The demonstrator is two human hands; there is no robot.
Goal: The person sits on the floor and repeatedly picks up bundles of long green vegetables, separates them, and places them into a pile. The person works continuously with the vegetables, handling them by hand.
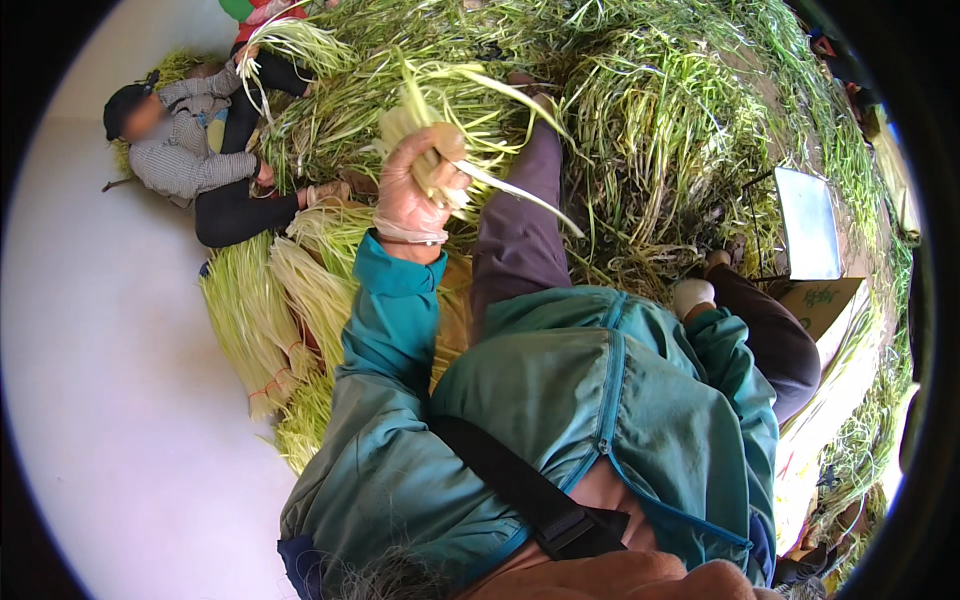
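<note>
My left hand (420,176), in a thin clear plastic glove, is raised at centre left and closed around a bunch of pale yellow-green leafy stalks (409,112). A few long stalks hang loose from it to the right. My right hand (691,296) wears a white glove and is low beside my right thigh; its fingers are mostly hidden, and I cannot tell whether it holds anything. Between my legs and beyond lies a large heap of long green leafy stalks (645,142). Bundles of pale stalks (247,322), some tied with red bands, lie to my left.
At upper left, a person (180,142) in a cap sits by the heap; another person (262,15) is partly visible behind. A pale wall (135,337) runs along the left. On the right stand a flat white panel on a dark frame (808,225) and a cardboard box (817,304).
</note>
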